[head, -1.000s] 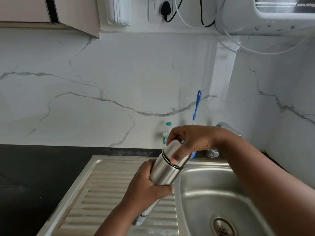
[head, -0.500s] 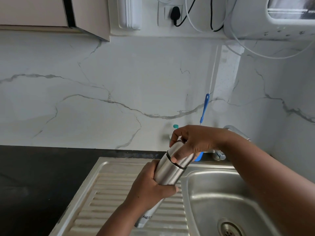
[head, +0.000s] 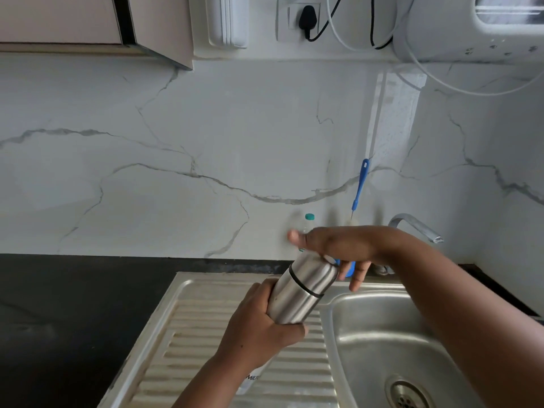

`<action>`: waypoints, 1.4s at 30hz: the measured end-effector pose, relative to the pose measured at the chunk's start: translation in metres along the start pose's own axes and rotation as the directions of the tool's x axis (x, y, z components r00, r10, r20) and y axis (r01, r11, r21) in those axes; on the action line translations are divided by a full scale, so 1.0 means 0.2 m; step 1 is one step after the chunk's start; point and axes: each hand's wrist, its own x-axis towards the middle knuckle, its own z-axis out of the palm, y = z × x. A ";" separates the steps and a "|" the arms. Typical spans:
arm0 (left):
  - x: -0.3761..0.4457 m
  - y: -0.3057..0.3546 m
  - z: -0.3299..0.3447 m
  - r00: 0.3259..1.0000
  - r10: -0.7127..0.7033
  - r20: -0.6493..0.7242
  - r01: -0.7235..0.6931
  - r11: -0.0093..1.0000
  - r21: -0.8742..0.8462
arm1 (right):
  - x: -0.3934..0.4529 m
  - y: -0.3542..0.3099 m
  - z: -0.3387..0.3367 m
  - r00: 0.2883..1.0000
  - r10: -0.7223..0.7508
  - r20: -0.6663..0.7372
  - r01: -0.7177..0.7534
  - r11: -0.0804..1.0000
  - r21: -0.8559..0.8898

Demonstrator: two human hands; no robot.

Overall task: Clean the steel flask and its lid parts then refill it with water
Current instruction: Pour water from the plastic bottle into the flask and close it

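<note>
The steel flask (head: 290,303) is tilted over the seam between drainboard and sink, its top pointing up and right. My left hand (head: 259,328) grips its body from below. The steel cap (head: 316,273), set off by black rings, sits on the flask. My right hand (head: 341,245) lies over the top of the cap with the thumb stretched left and the fingers straightened downward past the cap's right side. The flask's lower end is hidden behind my left wrist.
The steel sink basin (head: 379,334) with its drain (head: 407,397) lies to the right, the ribbed drainboard (head: 200,348) to the left. A tap (head: 415,225), a blue brush (head: 360,184) and a teal-capped plastic bottle (head: 309,217) stand at the marble wall. Black counter (head: 59,304) stretches left.
My right hand has loosened from a curled grip on the cap; its thumb and fingers are now spread straight. The left hand keeps its hold on the flask.
</note>
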 end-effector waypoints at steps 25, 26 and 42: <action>-0.01 -0.02 0.07 0.986 -0.036 -0.163 0.033 0.999 -0.019 | 0.07 -0.05 0.12 0.974 -0.001 -0.226 -0.086 0.923 -0.375; -0.01 -0.02 0.07 0.986 -0.042 -0.159 0.037 0.999 -0.036 | 0.06 -0.07 0.12 0.974 0.007 -0.226 -0.094 0.922 -0.377; 0.00 -0.05 0.06 0.991 -0.013 -0.132 0.007 0.999 -0.051 | 0.12 -0.02 0.09 0.985 -0.040 -0.166 -0.003 0.968 -0.250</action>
